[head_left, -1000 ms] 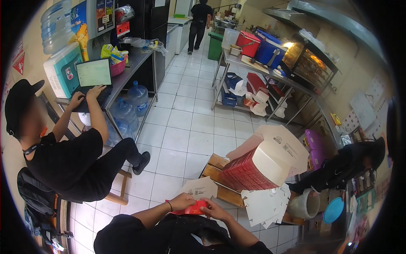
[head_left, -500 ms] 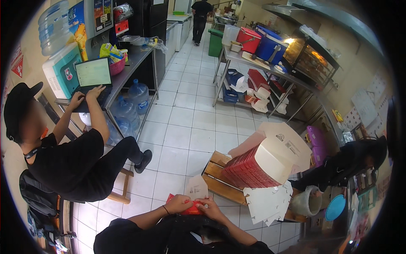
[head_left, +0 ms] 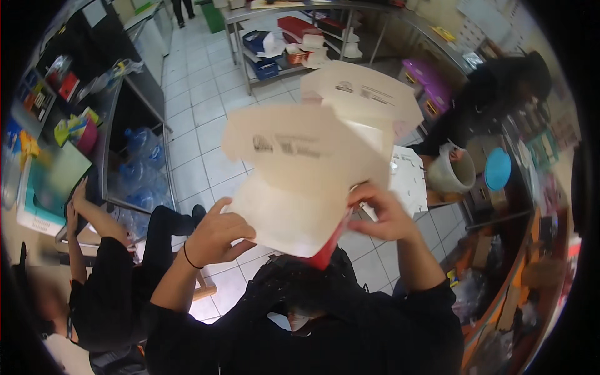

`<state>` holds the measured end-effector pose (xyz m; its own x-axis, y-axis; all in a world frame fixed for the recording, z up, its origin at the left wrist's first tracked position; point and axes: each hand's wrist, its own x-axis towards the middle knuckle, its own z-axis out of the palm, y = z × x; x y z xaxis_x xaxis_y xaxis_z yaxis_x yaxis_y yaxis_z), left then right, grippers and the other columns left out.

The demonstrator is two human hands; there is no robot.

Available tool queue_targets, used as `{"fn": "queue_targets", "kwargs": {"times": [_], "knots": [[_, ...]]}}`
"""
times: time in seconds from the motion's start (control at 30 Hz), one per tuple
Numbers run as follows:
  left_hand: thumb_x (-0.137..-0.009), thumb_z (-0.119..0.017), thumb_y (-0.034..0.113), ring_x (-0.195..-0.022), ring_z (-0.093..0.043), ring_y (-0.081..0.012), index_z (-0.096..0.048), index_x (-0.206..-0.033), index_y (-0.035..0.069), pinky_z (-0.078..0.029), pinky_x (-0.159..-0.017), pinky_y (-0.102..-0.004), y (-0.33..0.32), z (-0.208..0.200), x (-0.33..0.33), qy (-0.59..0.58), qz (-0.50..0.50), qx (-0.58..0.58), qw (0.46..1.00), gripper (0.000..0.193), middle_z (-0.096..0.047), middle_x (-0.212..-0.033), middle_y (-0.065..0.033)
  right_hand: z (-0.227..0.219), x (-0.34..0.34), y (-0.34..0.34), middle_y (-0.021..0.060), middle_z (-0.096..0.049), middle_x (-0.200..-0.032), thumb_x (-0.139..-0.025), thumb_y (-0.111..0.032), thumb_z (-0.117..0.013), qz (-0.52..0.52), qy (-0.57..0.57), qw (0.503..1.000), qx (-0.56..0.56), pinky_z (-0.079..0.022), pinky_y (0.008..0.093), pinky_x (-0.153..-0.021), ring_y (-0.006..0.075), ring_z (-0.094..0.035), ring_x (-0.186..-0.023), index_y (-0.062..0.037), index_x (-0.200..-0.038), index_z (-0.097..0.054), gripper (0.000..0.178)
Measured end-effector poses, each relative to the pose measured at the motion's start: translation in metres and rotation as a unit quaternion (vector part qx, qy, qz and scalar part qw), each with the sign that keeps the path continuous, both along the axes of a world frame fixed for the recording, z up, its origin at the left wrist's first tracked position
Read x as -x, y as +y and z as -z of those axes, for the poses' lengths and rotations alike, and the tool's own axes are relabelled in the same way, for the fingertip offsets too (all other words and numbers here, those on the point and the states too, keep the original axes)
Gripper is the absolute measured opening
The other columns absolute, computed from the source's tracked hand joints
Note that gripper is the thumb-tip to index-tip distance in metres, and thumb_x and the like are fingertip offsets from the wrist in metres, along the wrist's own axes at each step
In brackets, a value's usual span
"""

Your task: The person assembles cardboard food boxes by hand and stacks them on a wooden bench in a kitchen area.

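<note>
In front of my chest is a partly folded cardboard food box (head_left: 290, 209), whitish inside and red outside, with its printed flap raised on the far side. My left hand (head_left: 219, 236) is closed at the box's left edge, fingers curled and thumb toward the near side. At the right corner, my right hand (head_left: 384, 211) grips the side wall between thumb and fingers. Just beyond stands a stack of similar cardboard boxes (head_left: 369, 94), partly hidden by the raised flap. A flat white cardboard sheet (head_left: 407, 181) with small slits lies to the right of the box.
On the left a person (head_left: 106, 281) sits at a laptop (head_left: 65, 169), near a metal table with water bottles (head_left: 140, 169) beneath. To the right another person (head_left: 494, 94) bends over a bucket (head_left: 453, 172), beside a blue round lid (head_left: 498, 169). A metal shelf table (head_left: 244, 59) stands ahead.
The box has come up from low before me, opened out from a folded red piece. My hands have moved apart to its two sides. The view has tilted down and turned right.
</note>
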<state>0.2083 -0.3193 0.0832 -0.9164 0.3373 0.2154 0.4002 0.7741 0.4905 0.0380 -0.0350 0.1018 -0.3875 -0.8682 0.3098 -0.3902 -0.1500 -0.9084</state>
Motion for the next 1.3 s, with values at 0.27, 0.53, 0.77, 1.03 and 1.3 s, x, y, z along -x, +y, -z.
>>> {"fn": "queue_targets", "kwargs": {"times": [0.27,0.53,0.77,1.03,1.3], "knots": [[-0.073,-0.058,0.014,-0.062,-0.055,-0.0239,-0.053,-0.085,0.012,-0.044,-0.057,-0.0319,0.095,-0.038,0.160,0.204,0.109,0.112,0.966,0.013,-0.057,-0.074,-0.0040,0.069,0.109,0.049,0.0108,-0.051,-0.105,-0.071,-0.013,-0.060,0.122,-0.305,0.889,0.320,-0.041,0.0306,-0.083,0.0173,-0.049,-0.098,0.0003,-0.106,-0.049,0.039],[-0.077,-0.052,0.014,-0.066,-0.055,-0.0285,-0.051,-0.091,0.011,-0.044,-0.054,-0.0371,0.079,-0.006,0.212,0.109,0.001,0.159,0.981,0.014,-0.057,-0.073,-0.0081,0.068,0.143,0.039,0.0152,-0.061,-0.075,-0.068,-0.015,-0.061,0.461,-0.015,0.873,-0.156,-0.046,0.0334,-0.067,0.0260,-0.060,-0.072,0.0038,-0.094,-0.056,0.033],[-0.073,-0.054,0.010,-0.059,-0.055,-0.0269,-0.049,-0.086,0.010,-0.042,-0.050,-0.0359,0.091,-0.009,0.214,0.110,0.064,0.218,0.968,0.014,-0.056,-0.068,-0.0087,0.077,0.159,0.047,0.0127,-0.060,-0.071,-0.067,-0.013,-0.058,0.364,-0.152,0.910,-0.125,-0.047,0.0263,-0.053,0.0169,-0.059,-0.056,0.0068,-0.093,-0.055,0.033],[-0.077,-0.054,0.016,-0.055,-0.054,-0.0251,-0.050,-0.084,0.011,-0.041,-0.048,-0.0346,0.115,-0.002,0.213,0.152,0.023,0.194,0.969,0.010,-0.055,-0.064,-0.0071,0.080,0.159,0.052,0.0119,-0.060,-0.075,-0.067,-0.019,-0.062,0.330,-0.167,0.923,-0.103,-0.048,0.0273,-0.059,0.0162,-0.059,-0.066,0.0070,-0.093,-0.055,0.037],[-0.082,-0.048,0.018,-0.056,-0.055,-0.0255,-0.049,-0.094,0.013,-0.042,-0.047,-0.0354,0.113,0.009,0.212,0.069,-0.088,0.312,0.943,0.013,-0.055,-0.063,-0.0066,0.076,0.165,0.055,0.0121,-0.059,-0.077,-0.067,-0.013,-0.060,0.307,-0.246,0.914,-0.102,-0.049,0.0243,-0.057,0.0157,-0.060,-0.063,0.0074,-0.092,-0.054,0.033]]}}
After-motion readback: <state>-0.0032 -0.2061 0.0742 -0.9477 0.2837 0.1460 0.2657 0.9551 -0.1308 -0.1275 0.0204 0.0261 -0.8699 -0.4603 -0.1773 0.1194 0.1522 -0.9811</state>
